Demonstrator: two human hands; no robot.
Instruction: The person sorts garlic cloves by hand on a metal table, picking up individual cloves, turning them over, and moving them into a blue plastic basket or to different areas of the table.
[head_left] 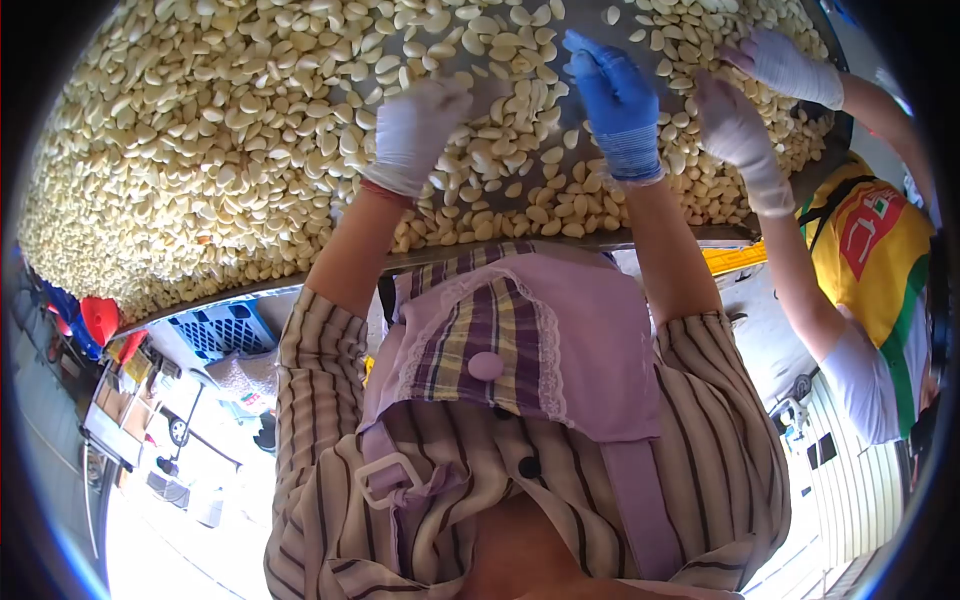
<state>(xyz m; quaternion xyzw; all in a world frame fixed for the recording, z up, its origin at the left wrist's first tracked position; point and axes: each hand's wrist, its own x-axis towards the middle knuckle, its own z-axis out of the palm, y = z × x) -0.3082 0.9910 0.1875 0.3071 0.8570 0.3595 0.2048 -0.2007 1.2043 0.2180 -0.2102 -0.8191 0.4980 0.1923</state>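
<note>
Peeled garlic cloves (240,150) cover a metal table in a thick layer. My left hand (420,128), in a white glove with a red band at the wrist, is over the cloves with its fingers curled inward. Its fingertips are blurred, and whatever they grip is hidden. To its right, my right hand (617,105) wears a blue glove. Its fingers are bent and pressed together above a thinly covered patch of the metal table (575,150). I cannot make out anything between them. Loose cloves lie between both hands.
At the right, a co-worker's two white-gloved hands (740,130) work among the cloves close to my right hand. That person wears a yellow vest (860,250). The table's rim (460,250) runs along my apron. A blue crate (225,328) stands below the table at left.
</note>
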